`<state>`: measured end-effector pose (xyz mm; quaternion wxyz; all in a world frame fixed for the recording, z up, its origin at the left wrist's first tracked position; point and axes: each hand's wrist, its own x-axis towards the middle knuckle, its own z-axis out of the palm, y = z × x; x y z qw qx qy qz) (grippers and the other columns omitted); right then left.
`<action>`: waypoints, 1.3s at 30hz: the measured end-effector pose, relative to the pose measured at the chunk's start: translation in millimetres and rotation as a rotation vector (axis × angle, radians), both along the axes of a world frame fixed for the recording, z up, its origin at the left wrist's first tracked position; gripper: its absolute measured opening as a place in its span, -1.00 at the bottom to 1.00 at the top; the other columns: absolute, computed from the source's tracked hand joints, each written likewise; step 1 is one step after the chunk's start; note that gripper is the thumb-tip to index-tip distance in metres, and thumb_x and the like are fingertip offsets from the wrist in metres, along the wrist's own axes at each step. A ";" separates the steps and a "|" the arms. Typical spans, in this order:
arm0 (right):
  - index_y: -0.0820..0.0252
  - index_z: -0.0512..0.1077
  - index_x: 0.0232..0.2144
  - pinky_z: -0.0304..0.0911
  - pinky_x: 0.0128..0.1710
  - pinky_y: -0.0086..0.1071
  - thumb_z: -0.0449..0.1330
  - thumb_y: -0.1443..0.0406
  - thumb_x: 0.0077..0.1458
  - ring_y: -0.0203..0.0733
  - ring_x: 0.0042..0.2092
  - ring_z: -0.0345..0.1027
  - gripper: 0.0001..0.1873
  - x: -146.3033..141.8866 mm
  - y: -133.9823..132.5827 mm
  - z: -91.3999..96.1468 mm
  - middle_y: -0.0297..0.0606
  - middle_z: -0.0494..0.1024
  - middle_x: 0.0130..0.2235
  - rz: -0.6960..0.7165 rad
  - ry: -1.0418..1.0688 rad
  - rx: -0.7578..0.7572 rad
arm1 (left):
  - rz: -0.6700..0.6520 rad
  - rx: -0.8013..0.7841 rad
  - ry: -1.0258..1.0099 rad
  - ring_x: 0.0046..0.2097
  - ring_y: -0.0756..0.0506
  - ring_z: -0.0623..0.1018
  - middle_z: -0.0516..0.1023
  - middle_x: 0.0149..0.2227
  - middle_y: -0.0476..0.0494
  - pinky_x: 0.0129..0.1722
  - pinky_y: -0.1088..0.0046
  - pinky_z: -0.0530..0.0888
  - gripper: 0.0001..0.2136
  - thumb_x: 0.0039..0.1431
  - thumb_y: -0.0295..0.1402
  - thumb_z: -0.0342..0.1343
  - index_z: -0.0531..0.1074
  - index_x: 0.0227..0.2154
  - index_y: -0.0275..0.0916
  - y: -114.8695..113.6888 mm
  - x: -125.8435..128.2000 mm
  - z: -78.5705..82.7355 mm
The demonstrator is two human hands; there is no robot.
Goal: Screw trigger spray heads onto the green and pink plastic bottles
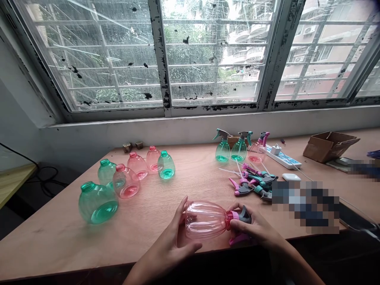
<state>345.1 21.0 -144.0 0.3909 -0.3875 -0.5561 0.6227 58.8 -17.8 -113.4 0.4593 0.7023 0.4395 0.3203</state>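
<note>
A clear pink spray bottle (205,220) lies sideways between my hands at the table's front edge, its base to the left. My left hand (175,233) cups the base, fingers partly hidden behind it and thumb stretched along the near side. At the neck, my right hand (252,225) grips the pink and grey spray head (244,215), its trigger hanging low. The head sits on the bottle's neck; whether it is screwed tight I cannot tell. Loose pink and green spray heads (255,180) with white tubes are piled beyond my right hand.
Several headless bottles, green (97,204) and pink (127,182), stand on the left. Finished-looking spray bottles (239,152) stand at the back, beside a power strip (283,157). Further right are a cardboard box (329,146) and a white case (291,177). A window (213,59) spans the wall behind.
</note>
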 end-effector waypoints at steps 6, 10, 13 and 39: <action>0.18 0.39 -0.21 0.41 -0.36 -0.35 0.42 0.07 0.02 -0.20 -0.41 0.50 -0.57 -0.3 0.2 1.0 -0.36 0.61 -0.43 0.018 -0.003 -0.002 | 0.028 -0.062 -0.044 0.44 -0.31 0.02 -0.08 0.47 -0.17 0.42 0.02 -0.04 -0.09 0.20 -0.25 0.26 -0.23 0.43 -0.08 0.2 -1.2 -3.5; 0.18 0.38 -0.21 0.40 -0.36 -0.36 0.42 0.08 0.03 -0.21 -0.40 0.49 -0.57 0.5 0.6 -0.3 -0.34 0.62 -0.41 0.020 0.003 -0.002 | 0.027 0.009 -0.015 0.44 -0.32 0.03 -0.07 0.47 -0.17 0.42 0.01 -0.03 -0.10 0.21 -0.26 0.26 -0.23 0.43 -0.04 1.7 -1.6 -7.2; 0.18 0.37 -0.20 0.40 -0.35 -0.36 0.41 0.08 0.04 -0.22 -0.40 0.48 -0.58 0.9 0.5 -0.7 -0.34 0.62 -0.41 0.021 -0.007 0.004 | 0.000 0.021 -0.017 0.44 -0.32 0.04 -0.08 0.47 -0.15 0.41 0.01 -0.01 -0.09 0.22 -0.30 0.23 -0.30 0.43 0.01 1.9 -1.7 -6.8; 0.19 0.39 -0.23 0.42 -0.33 -0.33 0.41 0.08 0.04 -0.19 -0.39 0.50 -0.60 1.4 -0.7 2.2 -0.32 0.64 -0.40 0.030 -0.022 0.016 | 0.001 -0.085 -0.059 0.40 -0.29 0.16 -0.08 0.47 -0.21 0.41 0.10 0.05 -0.04 0.19 -0.28 0.27 -0.31 0.43 -0.09 2.8 -0.4 -5.5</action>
